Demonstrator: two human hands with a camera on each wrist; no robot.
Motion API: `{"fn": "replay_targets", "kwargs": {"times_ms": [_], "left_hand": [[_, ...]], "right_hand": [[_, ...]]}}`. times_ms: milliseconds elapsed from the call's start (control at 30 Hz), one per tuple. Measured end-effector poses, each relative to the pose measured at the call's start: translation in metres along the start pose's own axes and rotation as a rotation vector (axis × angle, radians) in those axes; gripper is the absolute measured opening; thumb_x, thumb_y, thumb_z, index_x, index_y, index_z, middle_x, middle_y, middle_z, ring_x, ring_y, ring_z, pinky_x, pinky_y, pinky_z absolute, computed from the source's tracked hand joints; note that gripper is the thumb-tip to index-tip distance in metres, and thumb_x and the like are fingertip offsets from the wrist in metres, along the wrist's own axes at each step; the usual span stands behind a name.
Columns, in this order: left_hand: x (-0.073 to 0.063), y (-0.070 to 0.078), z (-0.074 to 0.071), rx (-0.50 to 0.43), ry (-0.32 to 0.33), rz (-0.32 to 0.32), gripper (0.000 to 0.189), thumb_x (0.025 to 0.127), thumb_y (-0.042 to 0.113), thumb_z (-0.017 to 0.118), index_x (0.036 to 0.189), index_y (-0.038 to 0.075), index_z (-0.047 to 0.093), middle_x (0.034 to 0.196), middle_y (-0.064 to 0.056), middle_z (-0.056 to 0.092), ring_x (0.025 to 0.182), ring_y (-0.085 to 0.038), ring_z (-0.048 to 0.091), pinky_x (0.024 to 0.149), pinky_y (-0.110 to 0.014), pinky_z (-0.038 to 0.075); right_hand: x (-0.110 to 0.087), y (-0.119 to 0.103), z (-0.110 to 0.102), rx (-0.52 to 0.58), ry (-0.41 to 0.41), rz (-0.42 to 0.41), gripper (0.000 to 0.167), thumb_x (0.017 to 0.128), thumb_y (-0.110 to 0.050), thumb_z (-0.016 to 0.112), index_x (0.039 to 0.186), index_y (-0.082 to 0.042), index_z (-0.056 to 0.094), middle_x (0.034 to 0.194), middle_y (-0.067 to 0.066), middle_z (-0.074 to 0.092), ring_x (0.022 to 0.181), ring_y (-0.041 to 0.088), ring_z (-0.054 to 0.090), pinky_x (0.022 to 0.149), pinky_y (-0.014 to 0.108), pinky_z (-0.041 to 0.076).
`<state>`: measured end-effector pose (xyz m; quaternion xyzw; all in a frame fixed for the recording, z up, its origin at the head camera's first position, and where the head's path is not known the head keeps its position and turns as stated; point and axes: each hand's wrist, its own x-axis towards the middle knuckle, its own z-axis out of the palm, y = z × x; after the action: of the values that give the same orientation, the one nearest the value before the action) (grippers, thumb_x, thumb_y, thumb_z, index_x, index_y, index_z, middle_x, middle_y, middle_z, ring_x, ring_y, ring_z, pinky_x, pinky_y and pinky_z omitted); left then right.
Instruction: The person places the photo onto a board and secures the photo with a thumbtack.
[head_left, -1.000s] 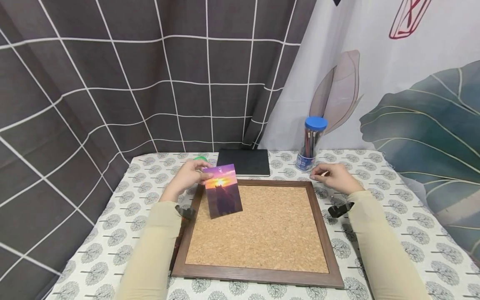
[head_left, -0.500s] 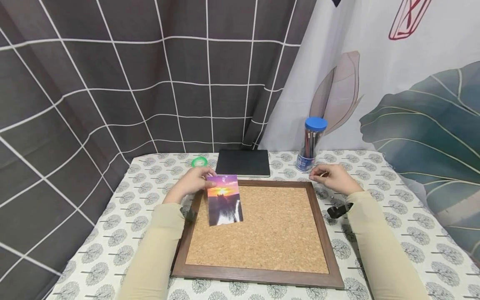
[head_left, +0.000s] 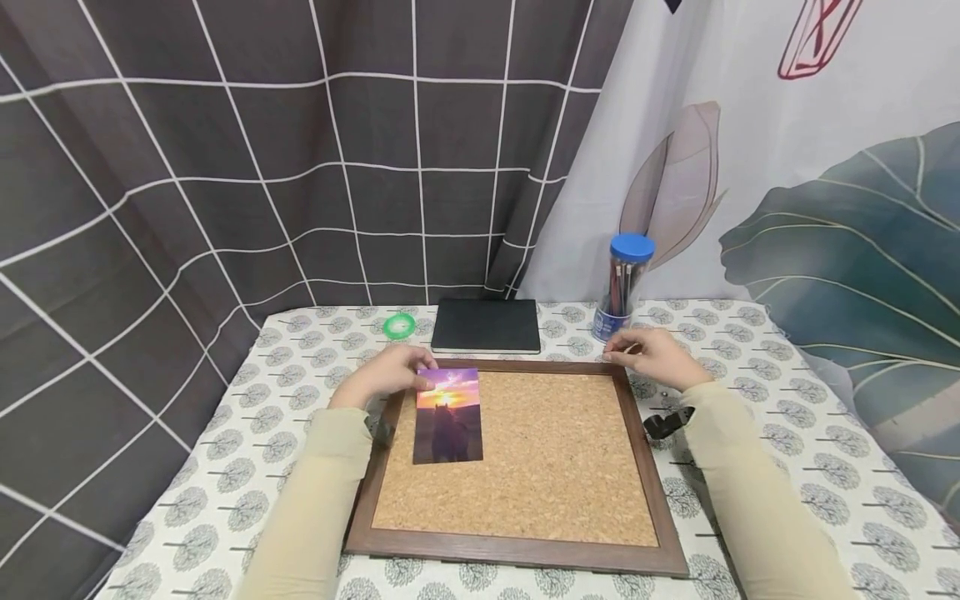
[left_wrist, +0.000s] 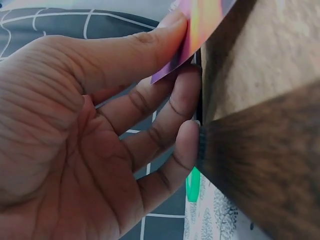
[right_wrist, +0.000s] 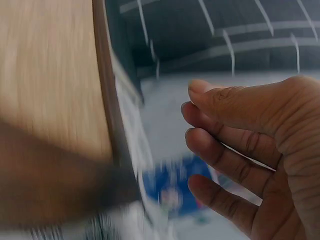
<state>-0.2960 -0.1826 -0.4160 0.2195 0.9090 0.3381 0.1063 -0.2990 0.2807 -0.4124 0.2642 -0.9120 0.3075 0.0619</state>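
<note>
A sunset photo (head_left: 448, 425) with purple and orange sky lies over the upper left part of a cork board (head_left: 555, 458) with a brown wooden frame. At its upper left corner, my left hand (head_left: 386, 372) pinches it between thumb and fingers. The left wrist view shows the thumb on the face of the photo (left_wrist: 202, 22), the other fingertips at the frame's edge. My right hand (head_left: 660, 357) hovers by the board's upper right corner with loosely curled fingers. In the right wrist view nothing shows between thumb (right_wrist: 220, 102) and fingertips.
Behind the board lies a black notebook (head_left: 486, 326), with a green tape roll (head_left: 399, 326) to its left. A clear jar with a blue lid (head_left: 632, 247), full of pencils, stands just behind my right hand. Grey and white curtains hang at the back.
My left hand has brought the photo down and toward me, from tilted to nearly straight over the cork. The green roll has come into full view. My right hand has shifted slightly left.
</note>
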Motion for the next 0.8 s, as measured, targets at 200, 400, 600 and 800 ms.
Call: {"fn": "replay_targets", "kwargs": {"times_ms": [200,400,600,800], "left_hand": [[-0.002,-0.003,0.004,0.025,-0.014,0.001,0.023,0.082,0.013,0.081,0.104,0.008,0.074,0.095,-0.001,0.072,0.09,-0.019,0.062,0.086,-0.041,0.051],[-0.002,-0.005,0.004,0.067,0.001,0.016,0.022,0.082,0.014,0.082,0.103,0.011,0.076,0.099,-0.001,0.073,0.096,-0.023,0.064,0.091,-0.045,0.05],[0.0,-0.007,0.003,0.092,0.003,0.025,0.022,0.082,0.016,0.082,0.103,0.012,0.076,0.1,0.0,0.073,0.098,-0.023,0.065,0.092,-0.044,0.051],[0.002,-0.006,0.002,0.101,-0.014,0.056,0.024,0.081,0.017,0.084,0.103,0.011,0.076,0.097,0.0,0.073,0.093,-0.021,0.066,0.087,-0.042,0.053]], "right_hand": [[0.014,-0.036,0.017,0.069,-0.05,-0.122,0.004,0.091,-0.014,0.075,0.094,-0.016,0.074,0.09,-0.007,0.073,0.083,0.012,0.067,0.077,0.039,0.056],[0.034,-0.066,0.037,0.104,-0.102,-0.206,0.005,0.092,-0.016,0.075,0.096,-0.017,0.074,0.089,-0.011,0.072,0.083,0.009,0.066,0.079,0.042,0.056],[0.064,-0.098,0.062,0.162,-0.208,-0.214,0.006,0.094,-0.021,0.073,0.099,-0.017,0.074,0.092,-0.013,0.071,0.085,0.009,0.065,0.079,0.034,0.054],[0.097,-0.122,0.111,0.203,-0.274,-0.295,0.005,0.095,-0.02,0.072,0.096,-0.016,0.074,0.09,-0.007,0.073,0.081,0.007,0.064,0.074,0.029,0.054]]}}
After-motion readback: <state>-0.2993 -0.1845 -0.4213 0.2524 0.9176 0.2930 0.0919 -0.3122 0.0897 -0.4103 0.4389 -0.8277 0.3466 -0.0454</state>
